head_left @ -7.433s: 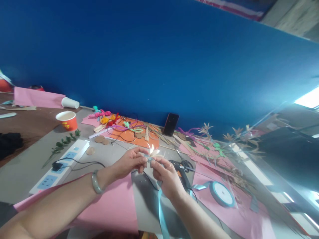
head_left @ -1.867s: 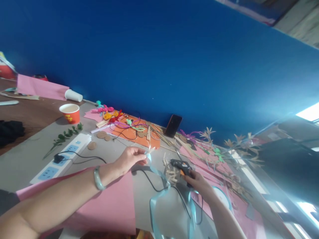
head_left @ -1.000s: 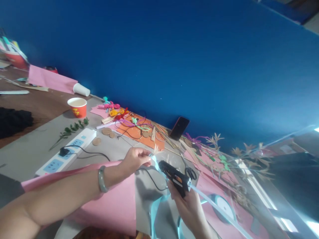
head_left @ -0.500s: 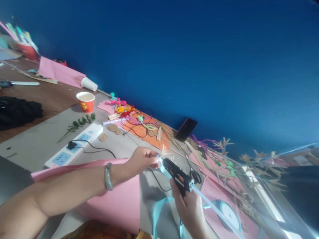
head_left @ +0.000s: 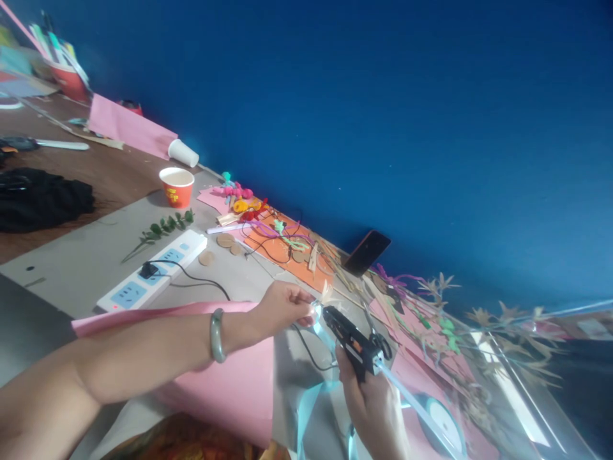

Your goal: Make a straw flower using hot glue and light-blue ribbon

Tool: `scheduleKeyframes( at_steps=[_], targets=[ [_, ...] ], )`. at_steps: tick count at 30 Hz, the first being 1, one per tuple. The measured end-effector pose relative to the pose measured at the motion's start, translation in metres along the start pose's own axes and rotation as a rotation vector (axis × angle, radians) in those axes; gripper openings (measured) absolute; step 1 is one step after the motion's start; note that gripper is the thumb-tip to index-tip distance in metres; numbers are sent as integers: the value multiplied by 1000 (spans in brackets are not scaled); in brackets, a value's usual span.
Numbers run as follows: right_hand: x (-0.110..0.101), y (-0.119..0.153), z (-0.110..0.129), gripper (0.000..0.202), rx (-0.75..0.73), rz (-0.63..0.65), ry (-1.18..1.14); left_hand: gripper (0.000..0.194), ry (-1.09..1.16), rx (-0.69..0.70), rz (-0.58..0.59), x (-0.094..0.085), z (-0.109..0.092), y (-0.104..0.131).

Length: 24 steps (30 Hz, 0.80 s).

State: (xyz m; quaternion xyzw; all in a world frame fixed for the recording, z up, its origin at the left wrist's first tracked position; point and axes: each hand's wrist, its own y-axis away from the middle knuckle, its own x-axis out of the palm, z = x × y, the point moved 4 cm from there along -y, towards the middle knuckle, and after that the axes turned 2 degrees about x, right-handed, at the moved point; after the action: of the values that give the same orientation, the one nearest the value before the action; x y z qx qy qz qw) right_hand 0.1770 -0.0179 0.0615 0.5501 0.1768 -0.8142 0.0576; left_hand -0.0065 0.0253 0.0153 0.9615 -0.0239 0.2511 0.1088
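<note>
My left hand (head_left: 286, 311), a jade-coloured bangle on its wrist, is closed in a pinch on a light blue ribbon (head_left: 324, 333). A pale, dried flower-like piece (head_left: 327, 294) shows just beyond its fingertips; whether the fingers also hold it I cannot tell. In my right hand (head_left: 376, 409) is a black glue gun (head_left: 353, 340), its nozzle close to the pinched ribbon. A long translucent glue stick (head_left: 407, 396) juts from the gun's back end. More of the ribbon hangs in a loop below, and a ribbon spool (head_left: 443, 423) lies to the right.
A white power strip (head_left: 154, 268) with a plugged-in cord lies left, near a leafy sprig (head_left: 163, 229) and a paper cup (head_left: 177, 187). Pink paper (head_left: 230, 396) lies under my left arm. Along the blue wall are craft scraps, a phone (head_left: 367, 253), scissors (head_left: 382, 342) and dried stems (head_left: 507, 332).
The camera view has shifted slightly, so the whole scene sits a little farther right. Both hands keep nearly the same pose, with the nozzle still beside the ribbon.
</note>
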Motion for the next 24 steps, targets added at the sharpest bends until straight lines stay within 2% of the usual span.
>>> scheduleKeyframes(
  at_steps=[12,24],
  targets=[
    [-2,0,2,52,-42,-34,16,14,12,15,9,-2,3,-3],
    [-4,1,1,58,62,23,70,16,3,-12,32,-3,11,-7]
  ],
)
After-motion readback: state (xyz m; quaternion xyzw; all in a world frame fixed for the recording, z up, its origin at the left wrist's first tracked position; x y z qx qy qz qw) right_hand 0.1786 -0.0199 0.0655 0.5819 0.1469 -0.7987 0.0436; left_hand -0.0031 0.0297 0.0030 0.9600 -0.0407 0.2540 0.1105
